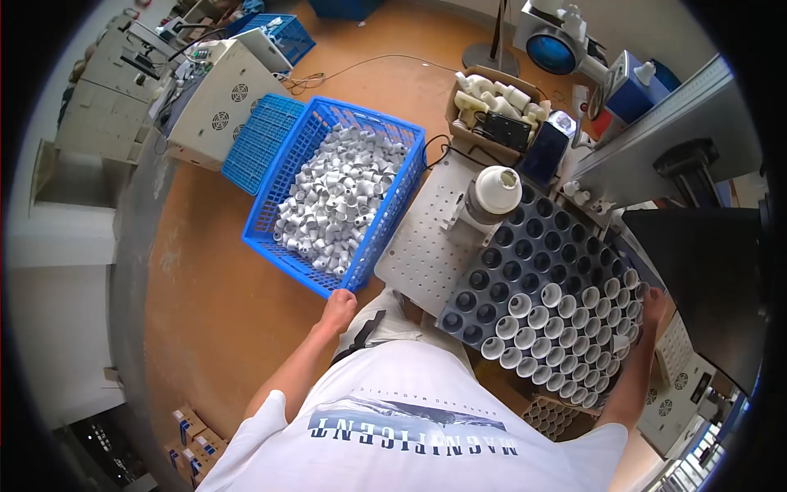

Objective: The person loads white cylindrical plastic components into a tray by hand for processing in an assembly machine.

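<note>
- Left hand point(338, 310): is being held at the near corner of the blue basket point(399, 190). The fingers are being seen from behind as a curled lump, and whether they are clasping the rim cannot be told.
- Right hand point(653, 305): is being rested against the right edge of the dark tray point(515, 238). The fingers are being hidden by the tray edge, so open or closed cannot be told.
- The basket, of rigid plastic lattice, is being filled by a heap of small white fittings point(336, 205), which are short, tubular and matt.
- The tray is being shown as a moulded grid of round pockets. White cups point(557, 332) are being held upright in the near and right-hand rows, while the far rows are being left dark.
- Writing: "MAGNIFICENT" is being read upside down on the white shirt point(410, 394).
- Surroundings: a perforated metal plate point(422, 250) is lying between basket and tray, with a white round fixture point(494, 193) on it. A cardboard box point(492, 102) of white parts is standing beyond.
</note>
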The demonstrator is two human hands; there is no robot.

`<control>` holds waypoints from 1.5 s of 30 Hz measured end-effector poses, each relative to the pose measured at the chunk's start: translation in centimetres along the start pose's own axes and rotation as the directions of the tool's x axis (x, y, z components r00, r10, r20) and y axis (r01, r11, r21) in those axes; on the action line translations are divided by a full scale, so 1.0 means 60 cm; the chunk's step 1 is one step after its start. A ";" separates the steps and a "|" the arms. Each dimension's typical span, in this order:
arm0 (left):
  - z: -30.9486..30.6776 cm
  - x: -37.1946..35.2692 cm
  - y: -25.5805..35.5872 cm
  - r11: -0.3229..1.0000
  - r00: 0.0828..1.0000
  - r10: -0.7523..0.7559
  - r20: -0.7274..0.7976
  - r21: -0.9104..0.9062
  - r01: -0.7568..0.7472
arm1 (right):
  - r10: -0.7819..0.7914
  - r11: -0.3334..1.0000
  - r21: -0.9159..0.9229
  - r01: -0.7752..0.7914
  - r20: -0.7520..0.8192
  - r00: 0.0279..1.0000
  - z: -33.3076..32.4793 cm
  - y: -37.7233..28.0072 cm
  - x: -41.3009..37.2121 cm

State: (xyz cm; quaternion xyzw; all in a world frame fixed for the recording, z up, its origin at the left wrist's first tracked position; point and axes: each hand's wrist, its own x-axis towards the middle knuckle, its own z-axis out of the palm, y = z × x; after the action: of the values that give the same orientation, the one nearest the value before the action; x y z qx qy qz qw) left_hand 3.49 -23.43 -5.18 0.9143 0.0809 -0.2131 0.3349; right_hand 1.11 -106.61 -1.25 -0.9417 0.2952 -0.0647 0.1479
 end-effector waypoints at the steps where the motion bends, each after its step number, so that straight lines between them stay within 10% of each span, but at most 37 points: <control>1: 0.001 0.000 0.002 1.000 1.000 0.004 0.005 -0.018 -0.004 | -0.104 0.994 -0.028 0.102 -0.077 0.992 -0.002 0.028 0.000; 3: 0.001 0.002 0.005 0.997 0.999 0.044 0.017 -0.059 -0.043 | -0.308 0.950 -0.114 0.289 -0.222 0.925 -0.004 0.093 0.003; 6: 0.006 0.017 -0.008 0.983 0.985 0.160 0.061 -0.106 -0.153 | 0.049 0.998 0.060 -0.036 -0.233 0.971 -0.043 0.065 -0.060; 8: -0.008 0.028 0.023 0.958 0.960 0.257 0.114 -0.164 -0.237 | 0.311 0.832 0.520 -0.192 -0.152 0.938 -0.090 -0.094 -0.156; 10: -0.030 0.042 0.068 0.926 0.913 0.344 0.222 -0.244 -0.289 | 0.313 0.754 0.590 -0.289 0.063 0.947 -0.129 -0.297 -0.245; 16: -0.046 0.055 0.217 0.706 0.669 0.709 0.224 -0.234 -0.669 | -0.213 0.626 0.739 -0.249 0.468 0.858 -0.017 -0.638 -0.428; 22: -0.083 0.024 0.309 0.630 0.538 0.726 0.428 -0.099 -0.771 | -0.430 0.709 0.705 0.019 0.411 0.804 0.060 -0.830 -0.476; 38: -0.010 0.046 0.255 0.881 0.741 0.456 0.494 -0.134 -0.453 | -0.296 0.813 0.583 0.000 0.414 0.861 0.087 -0.796 -0.501; 39: 0.029 0.070 0.218 0.760 0.621 0.598 0.506 -0.114 -0.640 | -0.225 0.824 0.562 -0.068 0.436 0.871 0.079 -0.790 -0.499; 45: 0.051 0.076 0.277 0.709 0.630 0.661 0.406 -0.063 -0.703 | 0.027 0.758 0.613 -0.222 0.311 0.950 0.080 -0.692 -0.496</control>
State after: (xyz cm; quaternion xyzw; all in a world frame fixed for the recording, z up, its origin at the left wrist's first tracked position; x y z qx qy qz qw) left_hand 11.39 -38.06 0.29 0.8283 -0.3521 -0.2560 0.3527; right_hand 0.08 -55.89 6.31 -0.8115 0.2935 -0.0159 0.5051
